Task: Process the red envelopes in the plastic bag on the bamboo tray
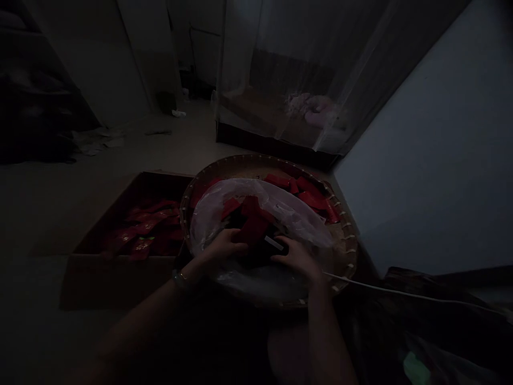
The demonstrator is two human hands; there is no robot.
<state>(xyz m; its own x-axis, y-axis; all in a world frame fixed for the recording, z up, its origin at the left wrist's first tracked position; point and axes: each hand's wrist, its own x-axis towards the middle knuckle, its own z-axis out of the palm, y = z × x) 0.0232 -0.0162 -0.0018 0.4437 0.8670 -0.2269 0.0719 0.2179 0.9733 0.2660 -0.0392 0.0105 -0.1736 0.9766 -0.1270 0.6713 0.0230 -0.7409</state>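
The light is very dim. In the head view, a round woven basket (350,235) holds a clear plastic bag (296,206), its mouth spread wide. My left hand (224,246), wearing a bracelet, has its fingers closed at the edge of a red packet (253,230) over the bag's opening. My right hand (296,258) is curled opposite, thumb and fingers bent around something dark. A short white strip (274,243) shows beside its fingertips. More red packets (315,195) lie in the basket behind the bag. What lies deep inside the bag is too dark to make out.
Left of the basket stands an open cardboard box (120,278) with several red printed pouches (146,227). A white cord (401,292) runs rightward from the basket. A pale wall (425,160) rises at the right. Behind hangs a sheer curtain (288,64) around a bed.
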